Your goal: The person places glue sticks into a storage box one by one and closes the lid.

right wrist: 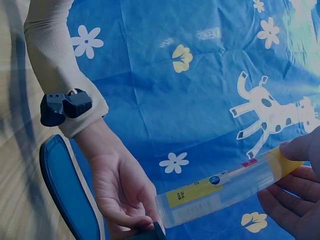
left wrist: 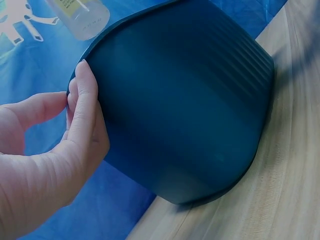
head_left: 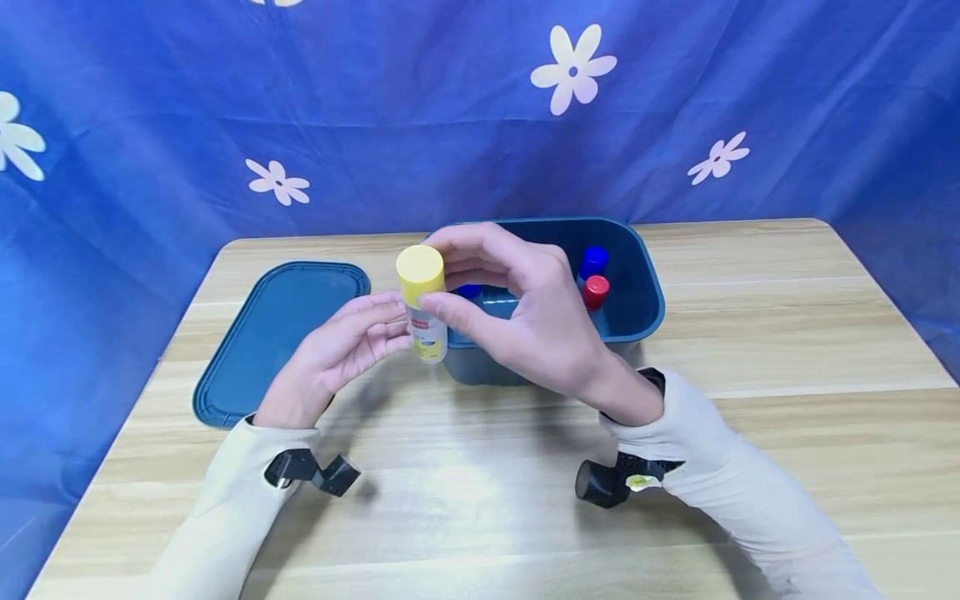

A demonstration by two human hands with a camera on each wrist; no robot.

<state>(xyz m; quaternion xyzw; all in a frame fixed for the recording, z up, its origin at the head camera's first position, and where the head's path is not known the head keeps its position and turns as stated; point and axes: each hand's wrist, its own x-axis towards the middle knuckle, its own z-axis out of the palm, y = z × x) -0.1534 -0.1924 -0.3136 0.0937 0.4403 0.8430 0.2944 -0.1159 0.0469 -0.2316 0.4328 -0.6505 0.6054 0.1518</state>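
A clear plastic bottle with a yellow cap, much like a liquid-glue bottle, stands nearly upright in the head view. My right hand grips it by the cap, thumb in front and fingers behind. In the right wrist view the bottle's yellow-and-white label shows. My left hand is just left of the bottle; in the left wrist view its thumb and fingers pinch the rim of a dark teal bin. Inside the bin are a red-capped bottle and a blue-capped one. Another blue cap is partly hidden by my right hand.
Left of the bin, a dark teal lid lies flat on the wooden table. A blue curtain with white flowers hangs behind the table. Black wrist cameras stick out from both sleeves.
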